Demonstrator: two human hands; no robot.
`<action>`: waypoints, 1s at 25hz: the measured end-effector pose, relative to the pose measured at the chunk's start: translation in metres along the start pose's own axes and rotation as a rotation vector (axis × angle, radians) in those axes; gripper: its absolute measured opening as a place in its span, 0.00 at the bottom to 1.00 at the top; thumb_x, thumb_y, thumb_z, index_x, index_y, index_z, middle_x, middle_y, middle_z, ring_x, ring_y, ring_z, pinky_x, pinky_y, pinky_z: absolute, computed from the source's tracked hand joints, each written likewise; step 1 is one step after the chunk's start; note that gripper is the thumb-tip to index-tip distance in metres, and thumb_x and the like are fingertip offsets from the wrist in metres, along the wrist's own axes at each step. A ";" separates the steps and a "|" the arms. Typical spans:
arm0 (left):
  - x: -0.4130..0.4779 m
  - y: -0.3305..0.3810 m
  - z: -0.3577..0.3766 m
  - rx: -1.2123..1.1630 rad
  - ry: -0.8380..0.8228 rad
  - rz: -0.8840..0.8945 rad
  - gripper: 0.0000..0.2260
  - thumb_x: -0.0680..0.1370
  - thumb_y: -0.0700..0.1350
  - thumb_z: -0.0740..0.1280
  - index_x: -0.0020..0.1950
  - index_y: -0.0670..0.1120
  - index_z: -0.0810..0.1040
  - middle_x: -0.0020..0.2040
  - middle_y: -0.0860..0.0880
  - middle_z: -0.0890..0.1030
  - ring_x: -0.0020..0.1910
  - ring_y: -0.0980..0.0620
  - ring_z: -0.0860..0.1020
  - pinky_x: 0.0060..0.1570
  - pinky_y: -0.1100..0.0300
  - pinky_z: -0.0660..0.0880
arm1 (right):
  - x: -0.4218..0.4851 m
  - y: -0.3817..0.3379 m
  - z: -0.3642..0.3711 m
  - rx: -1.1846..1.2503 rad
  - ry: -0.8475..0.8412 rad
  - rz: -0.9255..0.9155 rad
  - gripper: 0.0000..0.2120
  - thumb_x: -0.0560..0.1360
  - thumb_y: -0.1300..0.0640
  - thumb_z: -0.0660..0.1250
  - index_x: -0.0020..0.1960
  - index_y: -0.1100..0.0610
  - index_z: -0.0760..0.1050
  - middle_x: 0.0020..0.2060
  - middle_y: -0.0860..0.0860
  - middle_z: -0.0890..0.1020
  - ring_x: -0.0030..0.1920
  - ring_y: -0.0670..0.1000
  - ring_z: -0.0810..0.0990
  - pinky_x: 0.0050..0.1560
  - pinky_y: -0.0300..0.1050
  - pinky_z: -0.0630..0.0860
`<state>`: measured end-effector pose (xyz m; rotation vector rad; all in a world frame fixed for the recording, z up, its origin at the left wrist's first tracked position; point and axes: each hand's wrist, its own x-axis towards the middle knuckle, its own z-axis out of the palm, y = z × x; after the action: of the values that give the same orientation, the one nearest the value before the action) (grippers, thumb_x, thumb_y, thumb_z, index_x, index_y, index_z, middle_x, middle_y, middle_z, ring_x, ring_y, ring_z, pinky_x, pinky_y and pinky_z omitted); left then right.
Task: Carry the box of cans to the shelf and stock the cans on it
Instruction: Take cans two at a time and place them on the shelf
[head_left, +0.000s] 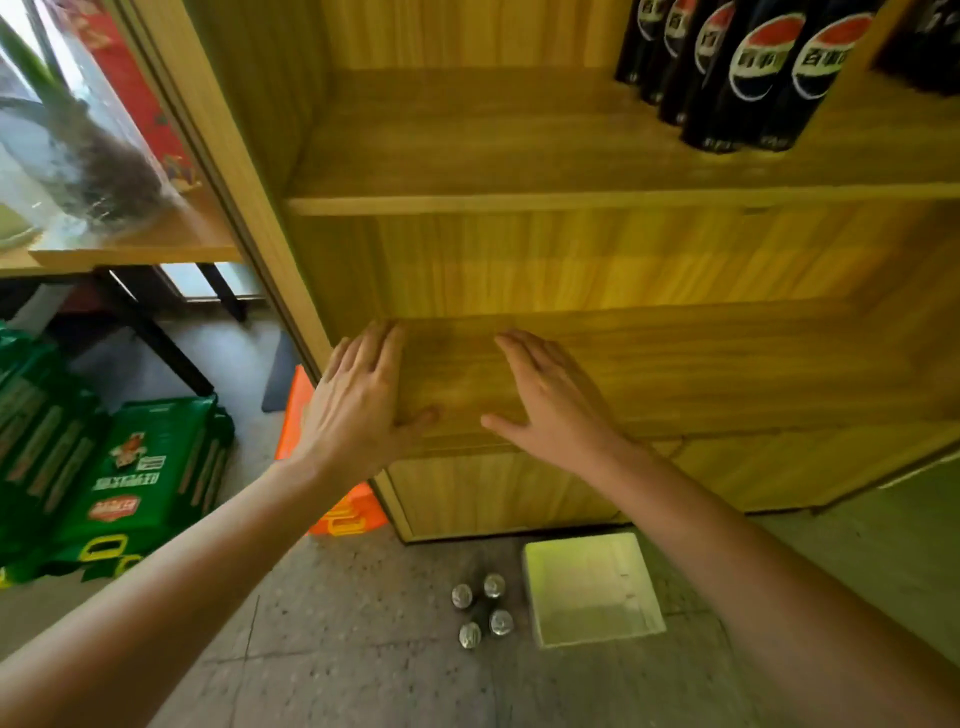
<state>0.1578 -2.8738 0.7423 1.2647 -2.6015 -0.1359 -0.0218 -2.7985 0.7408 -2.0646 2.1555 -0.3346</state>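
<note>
A wooden shelf unit (519, 200) fills the upper view. Several dark cola cans (753, 73) stand on its upper board at the right. My left hand (358, 400) and my right hand (550, 405) reach out flat over the lower board (727, 364), fingers apart, holding nothing. On the floor below, a white box (592, 587) sits with nothing visible inside it. Left of the box, several cans (480, 610) stand in a tight group, seen from their silver tops.
Green packaged goods (130, 478) are stacked on the floor at the left. An orange crate (332, 499) lies beside the shelf's left foot. A wooden table with black legs (130, 249) holds a glass vase with a plant (78, 156) at the upper left.
</note>
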 end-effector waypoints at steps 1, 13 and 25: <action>-0.007 0.000 0.023 -0.012 0.000 -0.002 0.40 0.69 0.62 0.63 0.73 0.41 0.56 0.73 0.39 0.62 0.72 0.40 0.60 0.72 0.48 0.55 | -0.003 0.006 0.021 0.005 -0.005 -0.003 0.39 0.73 0.43 0.62 0.74 0.57 0.48 0.75 0.55 0.55 0.74 0.53 0.54 0.73 0.47 0.50; -0.120 -0.070 0.421 -0.039 -0.078 -0.093 0.38 0.72 0.60 0.64 0.73 0.42 0.54 0.75 0.43 0.59 0.73 0.44 0.58 0.72 0.52 0.52 | -0.050 0.098 0.427 0.137 -0.126 0.030 0.40 0.71 0.46 0.67 0.73 0.60 0.51 0.74 0.56 0.57 0.73 0.55 0.56 0.73 0.48 0.53; -0.189 -0.103 0.686 -0.307 -0.291 -0.229 0.37 0.73 0.57 0.65 0.75 0.45 0.52 0.75 0.45 0.59 0.73 0.47 0.60 0.68 0.54 0.61 | -0.095 0.185 0.697 0.315 -0.233 0.199 0.41 0.69 0.44 0.69 0.73 0.55 0.52 0.73 0.55 0.62 0.72 0.55 0.62 0.69 0.50 0.63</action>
<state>0.1709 -2.8049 0.0267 1.5114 -2.5178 -0.7831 -0.0208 -2.7427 0.0157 -1.6197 1.9992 -0.3622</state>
